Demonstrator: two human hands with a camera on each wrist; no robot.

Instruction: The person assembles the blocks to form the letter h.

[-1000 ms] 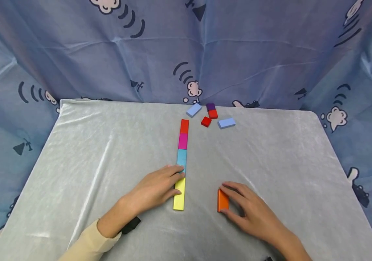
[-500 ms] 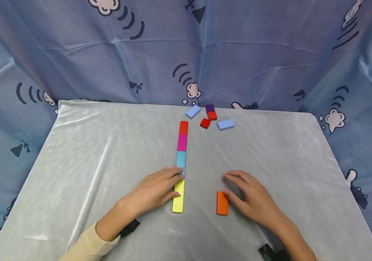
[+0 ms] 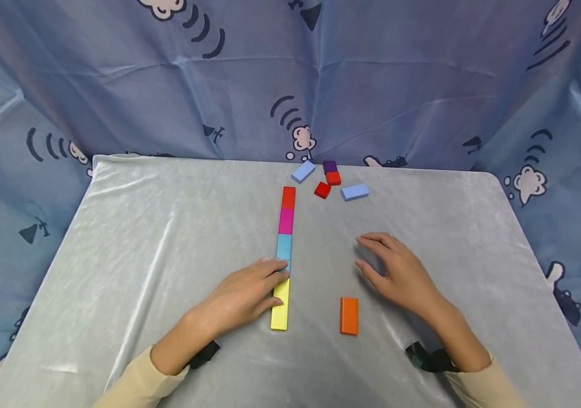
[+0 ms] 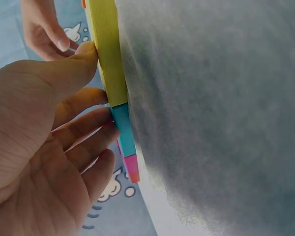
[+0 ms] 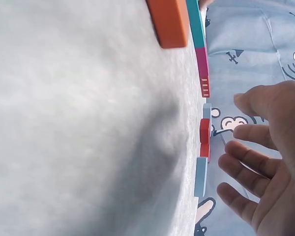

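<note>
A straight row of coloured blocks runs away from me in the head view: yellow (image 3: pixel 279 317), cyan (image 3: pixel 284 245), magenta (image 3: pixel 286 221) and red (image 3: pixel 288 197). My left hand (image 3: pixel 239 297) rests against the row's left side, thumb by the yellow block and fingertips on the cyan part. In the left wrist view its fingers (image 4: pixel 81 128) touch the blocks' edge without wrapping round them. To the right of the row, an orange block (image 3: pixel 349 316) lies alone on the cloth. My right hand (image 3: pixel 404 277) hovers beyond and right of it, fingers loosely bent and holding nothing.
Near the table's far edge lie two pale blue blocks (image 3: pixel 355 192), two small red blocks (image 3: pixel 322 190) and a purple block (image 3: pixel 330 166). A silvery cloth (image 3: pixel 208 226) covers the table. Patterned blue curtains (image 3: pixel 249 85) hang behind and at the sides.
My right hand has let go of the orange block and moved away from it, forward and to the right. The orange block stays on the cloth. The left hand keeps its place.
</note>
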